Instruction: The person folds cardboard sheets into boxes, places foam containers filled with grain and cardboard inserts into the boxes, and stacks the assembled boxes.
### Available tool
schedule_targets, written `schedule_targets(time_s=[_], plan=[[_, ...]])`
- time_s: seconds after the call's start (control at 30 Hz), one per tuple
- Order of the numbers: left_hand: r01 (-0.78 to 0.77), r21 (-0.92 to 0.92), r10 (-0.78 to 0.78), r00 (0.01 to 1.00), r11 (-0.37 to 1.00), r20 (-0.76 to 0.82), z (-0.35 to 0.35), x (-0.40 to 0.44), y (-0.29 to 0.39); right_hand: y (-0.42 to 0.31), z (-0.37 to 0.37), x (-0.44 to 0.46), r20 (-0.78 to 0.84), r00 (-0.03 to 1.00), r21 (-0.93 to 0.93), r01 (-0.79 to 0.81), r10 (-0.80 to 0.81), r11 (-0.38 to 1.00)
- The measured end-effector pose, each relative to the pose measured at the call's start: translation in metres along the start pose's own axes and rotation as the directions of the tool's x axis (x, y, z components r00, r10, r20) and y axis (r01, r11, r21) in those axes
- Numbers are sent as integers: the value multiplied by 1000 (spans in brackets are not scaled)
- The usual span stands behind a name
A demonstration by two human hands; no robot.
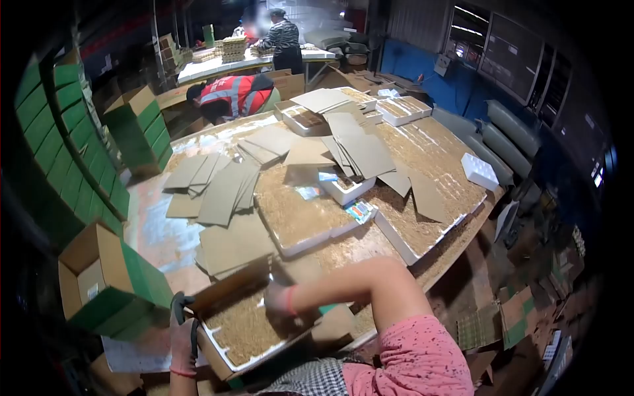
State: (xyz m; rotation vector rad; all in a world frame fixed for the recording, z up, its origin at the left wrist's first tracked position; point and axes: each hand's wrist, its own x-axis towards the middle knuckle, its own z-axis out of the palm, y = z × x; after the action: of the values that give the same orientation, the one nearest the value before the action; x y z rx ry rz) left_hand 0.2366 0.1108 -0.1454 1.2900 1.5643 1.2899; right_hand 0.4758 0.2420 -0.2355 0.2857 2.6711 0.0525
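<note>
In front of me stands an open cardboard box [212, 343] with a white foam tray [228, 362] inside, filled with brown, crumbly material [247, 323]. My left hand [183, 333], in a dark-coated glove, grips the box's left edge. My right hand [279, 300], gloved with a pink cuff, reaches down into the right side of the box; motion smears its fingers. Close behind the box lies a stack of flat cardboard sheets [236, 245].
Foam trays of brown material [300, 214], more cardboard sheets [362, 155] and a white foam block [479, 172] cover the table. An open green box [135, 277] is at left, beside stacked green boxes [72, 132]. A person in a red vest [231, 94] bends beyond; another stands behind.
</note>
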Motion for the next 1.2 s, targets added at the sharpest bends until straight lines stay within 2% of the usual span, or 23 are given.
schedule_targets(time_s=[0.03,0.1,0.13,0.2,0.23,0.27,0.3,0.37,0.43,0.57,0.63,0.7,0.77,0.83,0.9,0.93,0.97,1.0,1.03,1.07,1.1,1.17,1.2], plan=[[3,77,-1,1000,997,-22,-5,11,1,7,-3,-4,-196,975,-66,90,-101,994],[3,149,18,991,989,-135,-21,30,5,28,-74,-41,-379,886,292,-159,267,943],[34,88,-21,988,996,-153,-26,46,5,70,-67,-56,-604,706,443,-86,368,892],[103,41,-94,979,994,-180,-34,74,4,181,-16,-55,-510,455,651,-351,730,673],[78,156,-55,988,985,-143,-33,96,-5,220,18,-53,-620,82,759,-187,780,623],[47,264,-21,995,963,-102,-31,119,-15,238,37,-64,-417,88,830,-368,905,418],[32,402,-8,998,915,-61,-27,143,-28,266,79,-58,-503,2,720,-553,864,420],[-12,636,-15,999,771,37,-15,188,-58,263,102,-55,-359,-16,544,-816,933,195],[-39,717,-54,993,696,106,1,232,-90,258,101,-56,-294,93,682,-676,951,277],[-34,865,-211,964,501,160,39,303,-128,202,64,-77,-476,76,820,-321,876,473],[27,869,-303,942,494,143,59,325,-146,179,39,-90,-646,161,632,-435,746,641],[201,839,-585,795,506,163,75,329,-131,165,65,-90,-597,188,633,-487,780,602],[-96,966,-538,815,241,216,88,330,-124,161,88,-96,-458,344,735,-372,820,567],[-185,977,-454,866,102,212,91,327,-108,153,55,-109,-526,269,735,-332,806,591],[-249,957,-484,826,148,290,80,317,-60,134,14,-121,-455,-32,890,1,890,455],[-204,953,-450,846,223,286,70,313,-57,125,-15,-132,-677,-40,736,-22,735,676],[-145,906,-415,852,397,318,58,312,-57,106,-43,-135,-779,54,624,164,624,764],[-99,839,-409,839,535,359,50,307,-41,80,-33,-127,-756,240,651,377,610,659],[-49,750,-396,825,660,403,42,300,-23,68,-62,-121,-928,331,304,399,173,865],[-15,679,-370,829,734,419,35,290,-12,41,-64,-101,-797,604,282,401,-20,872],[-62,671,-308,855,739,418,30,277,2,14,-29,-80,-658,744,305,401,-113,863],[-386,743,174,920,546,350,26,213,62,27,-48,-100,-643,765,426,395,-35,814],[-457,796,268,887,397,376,26,177,94,37,-48,-122,-761,628,465,351,164,813]])
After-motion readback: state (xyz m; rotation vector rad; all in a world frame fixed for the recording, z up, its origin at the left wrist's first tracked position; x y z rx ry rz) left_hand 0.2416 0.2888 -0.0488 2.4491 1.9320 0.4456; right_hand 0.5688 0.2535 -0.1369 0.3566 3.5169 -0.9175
